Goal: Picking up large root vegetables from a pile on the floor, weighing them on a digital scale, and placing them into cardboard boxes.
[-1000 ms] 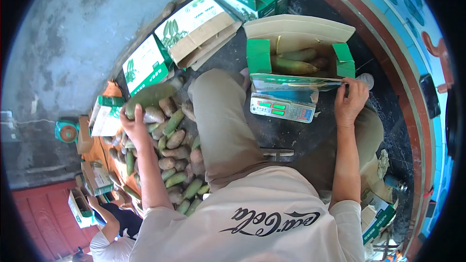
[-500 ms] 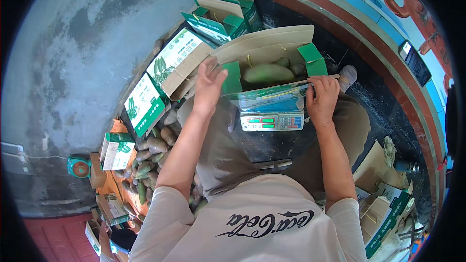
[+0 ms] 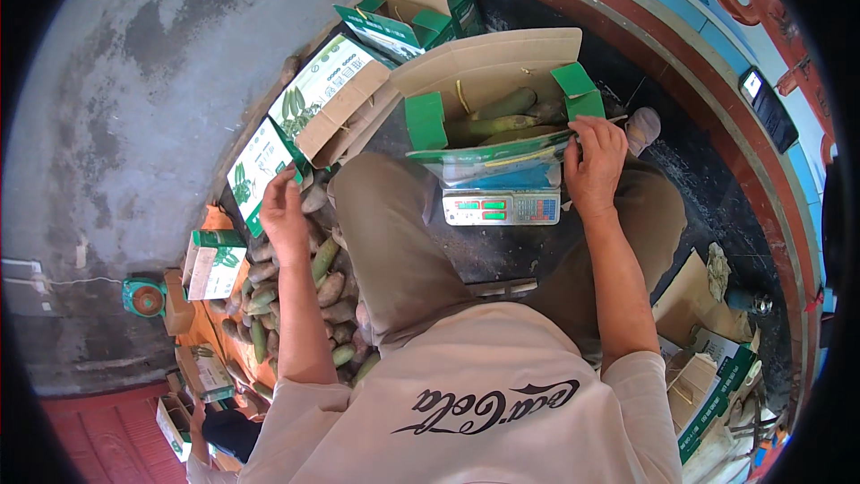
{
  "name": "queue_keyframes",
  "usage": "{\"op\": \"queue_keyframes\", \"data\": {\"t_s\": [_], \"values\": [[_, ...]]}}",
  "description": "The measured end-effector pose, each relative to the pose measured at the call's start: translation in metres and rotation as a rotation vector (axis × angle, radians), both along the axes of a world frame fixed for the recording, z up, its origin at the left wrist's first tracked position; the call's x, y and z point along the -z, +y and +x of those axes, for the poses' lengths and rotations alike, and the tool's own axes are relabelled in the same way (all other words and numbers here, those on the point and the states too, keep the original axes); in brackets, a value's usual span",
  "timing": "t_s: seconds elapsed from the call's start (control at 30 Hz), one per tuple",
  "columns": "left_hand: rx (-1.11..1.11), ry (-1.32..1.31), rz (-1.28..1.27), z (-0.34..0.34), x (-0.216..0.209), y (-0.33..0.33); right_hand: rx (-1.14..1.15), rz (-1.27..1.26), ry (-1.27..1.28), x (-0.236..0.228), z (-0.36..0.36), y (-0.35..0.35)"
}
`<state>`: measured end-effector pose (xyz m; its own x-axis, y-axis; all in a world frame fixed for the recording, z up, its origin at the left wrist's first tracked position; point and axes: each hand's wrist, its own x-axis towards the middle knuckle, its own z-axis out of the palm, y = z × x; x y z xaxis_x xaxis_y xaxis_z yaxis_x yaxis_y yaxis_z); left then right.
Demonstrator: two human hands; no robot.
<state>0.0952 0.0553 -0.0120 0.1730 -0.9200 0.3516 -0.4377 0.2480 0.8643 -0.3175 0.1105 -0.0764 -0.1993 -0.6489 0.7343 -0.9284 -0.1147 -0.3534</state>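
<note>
The right hand [image 3: 597,157] pinches the near right edge of a large open cardboard carton with green end flaps [image 3: 488,58], thumb below and fingers over the rim. The left hand [image 3: 285,215] is bare and raised, its fingers loosely bent and the thumb slightly apart, just beside the edge of a white-and-green printed carton [image 3: 260,166]. To the right of the right hand, dark floor [image 3: 717,206] lies open as far as a curved reddish-brown border [image 3: 699,58]; a grey-soled shoe [image 3: 642,130] stands near that hand's knuckles. Between the two hands rises a knee in brown trousers [image 3: 394,224], with a narrow gap from it to the carton. Left of the right hand, the large carton holds several long green and yellowish-green vegetables [image 3: 502,124] lying lengthwise, and it appears to rest on a white digital scale with a blue platform [image 3: 502,209]. Below the left hand and to its right spreads a heap of oblong green and brown vegetables [image 3: 333,289]. Beyond the left hand, up and to the right, stand green open-topped cardboard cartons [image 3: 394,27], their insides mostly hidden.
</note>
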Motion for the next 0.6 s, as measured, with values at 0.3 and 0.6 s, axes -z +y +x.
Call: {"op": "queue_keyframes", "data": {"t_s": [0.3,0.6], "values": [[-0.051,-0.150,-0.062,0.013,-0.004,0.032,0.074,-0.054,-0.006,0.004,-0.008,-0.001],[-0.039,-0.271,-0.118,0.022,-0.002,0.034,0.095,-0.073,0.052,0.007,-0.008,-0.001]]}}
